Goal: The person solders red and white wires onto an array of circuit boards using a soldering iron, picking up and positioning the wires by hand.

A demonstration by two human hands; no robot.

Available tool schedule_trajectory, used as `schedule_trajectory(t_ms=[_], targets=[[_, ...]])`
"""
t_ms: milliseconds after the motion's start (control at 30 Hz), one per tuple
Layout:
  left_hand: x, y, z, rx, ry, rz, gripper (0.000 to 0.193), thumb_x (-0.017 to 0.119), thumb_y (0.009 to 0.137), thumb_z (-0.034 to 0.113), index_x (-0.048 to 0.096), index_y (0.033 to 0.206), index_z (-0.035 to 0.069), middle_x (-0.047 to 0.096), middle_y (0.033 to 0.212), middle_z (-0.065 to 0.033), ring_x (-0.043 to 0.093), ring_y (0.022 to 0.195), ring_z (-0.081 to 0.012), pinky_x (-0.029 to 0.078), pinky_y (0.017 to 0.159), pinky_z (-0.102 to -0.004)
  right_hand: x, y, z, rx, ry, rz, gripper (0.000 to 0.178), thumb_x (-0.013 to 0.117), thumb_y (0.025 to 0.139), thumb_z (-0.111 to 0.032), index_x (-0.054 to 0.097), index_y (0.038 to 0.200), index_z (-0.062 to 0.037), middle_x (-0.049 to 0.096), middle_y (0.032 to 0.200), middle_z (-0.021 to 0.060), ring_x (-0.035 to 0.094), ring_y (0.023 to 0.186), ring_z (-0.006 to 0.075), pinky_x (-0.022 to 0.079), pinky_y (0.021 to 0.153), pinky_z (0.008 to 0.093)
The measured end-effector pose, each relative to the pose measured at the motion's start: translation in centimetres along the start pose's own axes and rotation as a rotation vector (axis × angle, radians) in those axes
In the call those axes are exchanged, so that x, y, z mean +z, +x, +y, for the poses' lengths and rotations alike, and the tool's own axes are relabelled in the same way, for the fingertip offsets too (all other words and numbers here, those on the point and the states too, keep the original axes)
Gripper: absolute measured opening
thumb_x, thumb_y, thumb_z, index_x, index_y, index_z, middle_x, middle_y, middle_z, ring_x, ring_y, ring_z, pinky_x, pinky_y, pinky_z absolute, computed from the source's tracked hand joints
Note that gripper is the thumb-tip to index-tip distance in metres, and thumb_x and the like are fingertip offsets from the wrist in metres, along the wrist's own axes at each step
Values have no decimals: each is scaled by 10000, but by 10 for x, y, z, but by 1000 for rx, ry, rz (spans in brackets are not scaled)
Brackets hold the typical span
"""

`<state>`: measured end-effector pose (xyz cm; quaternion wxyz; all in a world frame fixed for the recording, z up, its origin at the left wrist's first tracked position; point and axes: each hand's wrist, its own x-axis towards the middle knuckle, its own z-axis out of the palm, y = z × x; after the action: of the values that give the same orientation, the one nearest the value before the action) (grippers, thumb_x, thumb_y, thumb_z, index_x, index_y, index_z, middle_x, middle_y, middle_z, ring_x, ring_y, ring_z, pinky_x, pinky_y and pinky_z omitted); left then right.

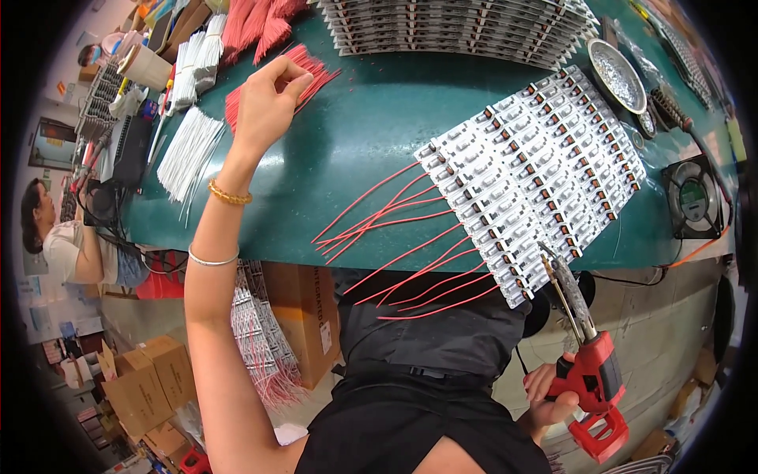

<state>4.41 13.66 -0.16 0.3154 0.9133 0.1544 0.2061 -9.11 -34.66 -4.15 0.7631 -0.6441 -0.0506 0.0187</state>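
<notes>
My left hand (pixel 272 103) is raised over a pile of cut red wires (pixel 316 71), its thumb and fingers pinched together. Whatever may be between those fingertips is too small to make out. My right hand (pixel 545 395) grips a red and black soldering gun (pixel 596 371) by its handle. The gun's long metal tip points up at the near corner of a white panel (pixel 545 150) made of rows of small modules. Several red wires (pixel 375 217) stick out from the panel's left edge, some hanging past the table's front edge. The panel lies slanted on the green table (pixel 339 158).
A tall stack of similar panels (pixel 450 31) stands at the back. White wires (pixel 189 146) lie at the left. A metal bowl (pixel 617 77) and a small fan (pixel 693 197) sit at the right. Another person (pixel 71 245) is at far left; a cardboard box (pixel 300 316) is below the table.
</notes>
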Motion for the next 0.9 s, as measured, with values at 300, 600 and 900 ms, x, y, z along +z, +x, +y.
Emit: schedule_trajectory(t_ms=[300, 600, 900], targets=[[17, -82, 85, 128, -192, -105, 77, 653, 828, 47, 604, 812, -10, 566, 726, -32, 496, 663, -102, 413, 617, -241, -7, -9, -8, 55, 43, -41, 834, 530, 832, -657, 388, 1247, 52, 395, 465, -20, 394, 361, 114, 396, 417, 268], [77, -184, 152, 314, -138, -253, 189, 746, 629, 37, 597, 734, 85, 602, 953, -40, 553, 922, -250, 357, 942, -482, -16, -24, -23, 138, -6, -145, 951, 589, 691, -740, 428, 1253, 10, 437, 459, -44, 446, 378, 120, 387, 425, 272], [86, -197, 163, 291, -93, -235, 195, 743, 613, 59, 581, 717, 92, 585, 976, -30, 528, 959, -267, 297, 1010, -540, -29, -32, -37, 298, -308, -155, 732, 563, 688, -790, 538, 594, -65, 543, 545, 22, 556, 473, 135, 425, 446, 252]])
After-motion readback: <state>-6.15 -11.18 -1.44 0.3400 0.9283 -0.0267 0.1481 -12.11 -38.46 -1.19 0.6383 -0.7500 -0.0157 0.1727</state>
